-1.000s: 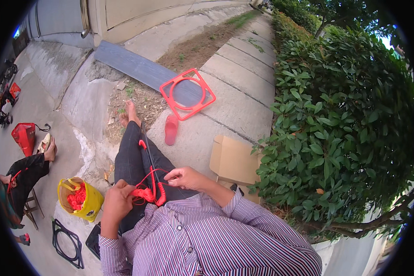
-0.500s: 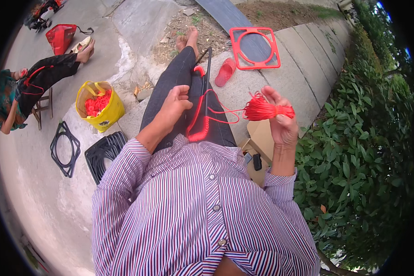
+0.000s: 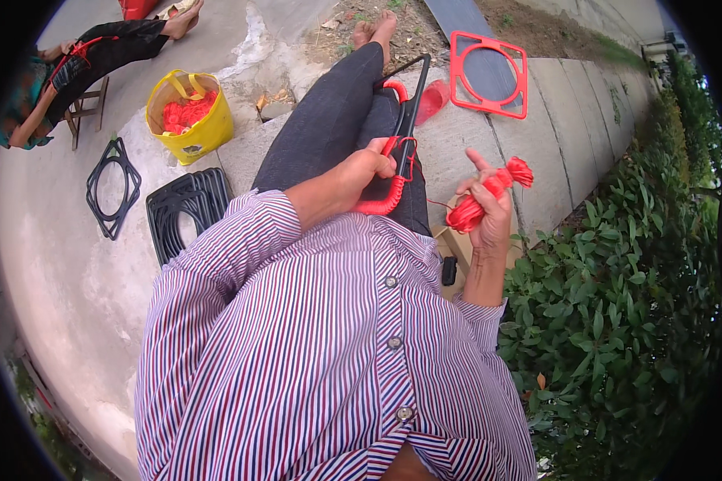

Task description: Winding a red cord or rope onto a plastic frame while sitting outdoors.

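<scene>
I sit on concrete with a black frame [image 3: 407, 112] lying across my lap, part of it wrapped in red cord [image 3: 381, 200]. My left hand [image 3: 363, 168] grips the wrapped edge of that frame. My right hand [image 3: 484, 204] is raised beside it and closed around a bundle of red cord [image 3: 489, 192], index finger pointing up. A thin red strand runs from the bundle back to the frame.
A finished red frame [image 3: 489, 76] lies ahead on the pavement. A stack of black frames [image 3: 186, 210] and a single one [image 3: 112, 184] lie to my left, near a yellow bag [image 3: 191, 120] of red cord. Another person [image 3: 96, 56] sits far left. A hedge [image 3: 618, 280] borders my right.
The view has swung down and left. My right hand, which pulled the cord bundle out to the right, has come back lower and nearer the frame. My left hand stays on the frame.
</scene>
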A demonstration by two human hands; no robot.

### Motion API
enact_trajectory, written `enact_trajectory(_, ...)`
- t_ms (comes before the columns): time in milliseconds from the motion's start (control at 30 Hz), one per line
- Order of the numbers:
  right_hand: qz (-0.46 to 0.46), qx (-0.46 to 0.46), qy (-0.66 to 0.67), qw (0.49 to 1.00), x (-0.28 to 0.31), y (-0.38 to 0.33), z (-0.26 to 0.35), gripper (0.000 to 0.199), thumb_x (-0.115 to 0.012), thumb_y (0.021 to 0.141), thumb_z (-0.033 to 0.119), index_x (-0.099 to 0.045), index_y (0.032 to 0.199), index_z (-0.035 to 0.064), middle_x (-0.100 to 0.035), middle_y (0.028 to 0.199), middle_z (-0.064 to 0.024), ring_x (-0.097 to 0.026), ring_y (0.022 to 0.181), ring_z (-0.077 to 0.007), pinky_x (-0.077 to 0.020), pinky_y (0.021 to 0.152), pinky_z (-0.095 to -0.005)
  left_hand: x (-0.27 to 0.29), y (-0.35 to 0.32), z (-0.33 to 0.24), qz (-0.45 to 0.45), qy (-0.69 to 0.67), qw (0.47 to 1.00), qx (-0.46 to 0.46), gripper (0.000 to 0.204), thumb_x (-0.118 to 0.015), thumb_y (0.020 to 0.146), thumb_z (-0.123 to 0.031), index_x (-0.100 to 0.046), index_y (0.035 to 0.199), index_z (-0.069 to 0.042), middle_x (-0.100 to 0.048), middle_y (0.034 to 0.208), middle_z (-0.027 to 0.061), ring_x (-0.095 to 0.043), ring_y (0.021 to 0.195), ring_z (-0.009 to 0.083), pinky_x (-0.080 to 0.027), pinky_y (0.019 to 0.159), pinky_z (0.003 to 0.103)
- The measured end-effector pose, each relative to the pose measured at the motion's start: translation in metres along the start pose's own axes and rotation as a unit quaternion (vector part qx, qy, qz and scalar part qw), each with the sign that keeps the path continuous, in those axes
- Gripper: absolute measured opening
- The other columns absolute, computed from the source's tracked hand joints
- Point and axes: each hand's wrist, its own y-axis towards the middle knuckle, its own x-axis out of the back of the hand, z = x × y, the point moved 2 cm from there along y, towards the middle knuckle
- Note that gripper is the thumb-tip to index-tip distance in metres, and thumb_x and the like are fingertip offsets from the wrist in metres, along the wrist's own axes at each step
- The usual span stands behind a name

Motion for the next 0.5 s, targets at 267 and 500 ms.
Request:
enact_trajectory(267, 0.055, -0.132, -0.104, 0.984, -0.054, -0.011, 0.037, 0.020, -0.061, 0.080, 0.003, -0.049, 0.095, 0.0022, -0.051, 0.066, -0.0051, -0.050, 0.052, -0.0120, -0.0431, 0.051, -0.0259, 0.003, 0.003, 0.007, 0.006, -0.021, 1.000, -0.018, 0.055, -0.049, 0.070, -0.002, -0.045, 0.125, -0.002, -0.046, 0.098, 0.0012, -0.046, 0.094, 0.0141, -0.031, 0.092, 0.022)
enact_trajectory(500, 0.127, -0.127, -0.042, 0.983, -0.103, -0.058, 0.063, 0.021, -0.059, 0.071, -0.004, -0.043, 0.084, 0.0020, -0.041, 0.060, -0.0038, -0.035, 0.042, -0.0089, -0.0304, 0.040, -0.0239, 0.003, 0.011, 0.006, -0.018, 0.025, 0.999, -0.016, 0.051, -0.052, 0.071, -0.005, -0.048, 0.122, -0.006, -0.047, 0.092, -0.0002, -0.042, 0.088, 0.0129, -0.035, 0.086, 0.026)
